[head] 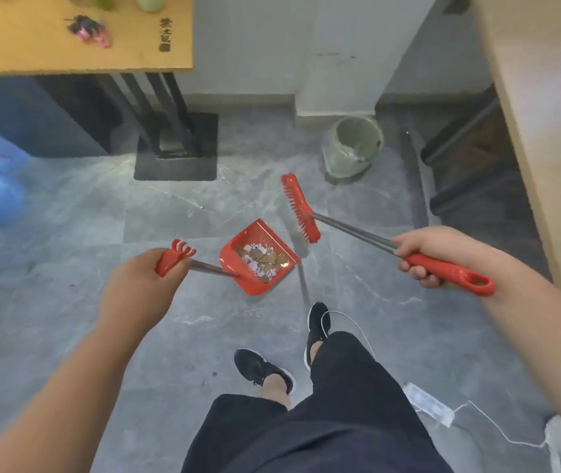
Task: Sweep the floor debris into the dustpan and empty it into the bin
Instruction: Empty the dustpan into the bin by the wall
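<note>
As the scraps [261, 262] are light and loose, the dustpan [258, 257], gripped by its handle in the left hand [139, 285], probably must stay level; the right hand [425, 254] clasps the broom [301, 208], bin [354, 145] ahead.

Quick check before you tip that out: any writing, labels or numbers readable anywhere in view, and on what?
Nothing reads clearly.
Table: dark printed characters near its right edge, too blurred to read.
Paper scraps in the dustpan: faint print, too small to read.
Broom, bin: no text visible.
</note>
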`<state>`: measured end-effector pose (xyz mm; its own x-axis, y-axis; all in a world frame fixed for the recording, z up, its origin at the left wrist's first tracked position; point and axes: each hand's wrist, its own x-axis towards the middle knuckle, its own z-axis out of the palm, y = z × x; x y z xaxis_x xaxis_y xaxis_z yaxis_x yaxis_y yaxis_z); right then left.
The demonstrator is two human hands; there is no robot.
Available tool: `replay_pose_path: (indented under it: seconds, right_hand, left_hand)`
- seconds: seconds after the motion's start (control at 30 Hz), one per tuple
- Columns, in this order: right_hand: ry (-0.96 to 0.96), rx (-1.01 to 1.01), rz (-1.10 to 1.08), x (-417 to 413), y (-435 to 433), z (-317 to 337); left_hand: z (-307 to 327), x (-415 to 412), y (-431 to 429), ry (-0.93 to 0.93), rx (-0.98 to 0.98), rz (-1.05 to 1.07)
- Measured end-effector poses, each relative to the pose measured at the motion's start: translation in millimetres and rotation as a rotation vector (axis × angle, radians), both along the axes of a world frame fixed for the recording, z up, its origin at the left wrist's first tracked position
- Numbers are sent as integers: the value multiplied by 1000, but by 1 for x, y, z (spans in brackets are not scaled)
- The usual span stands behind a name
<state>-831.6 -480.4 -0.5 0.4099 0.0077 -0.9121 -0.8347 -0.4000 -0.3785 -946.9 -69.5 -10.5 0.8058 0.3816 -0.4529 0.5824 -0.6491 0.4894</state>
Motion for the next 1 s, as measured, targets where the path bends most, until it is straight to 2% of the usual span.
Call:
replay_pose_path:
  seconds: [0.23,0.4,0.53,0.7,1.0]
  right_hand:
    - [-104,-21,-240,-37,-111,18]
    - [-174,-109,-313,-37,-164,22]
    - [-151,-103,-371,-11,-208,16]
    - [-126,-83,-330,28,-252,24]
    - [-237,66,-339,105,-290,54]
  left_hand:
    - [6,66,-67,19,50,-227]
    - [14,102,-114,7,93,-258]
    - [28,133,-155,-12,138,-220]
    - [64,169,-201,-53,182,-180]
    - [164,248,-266,-258,276,-255]
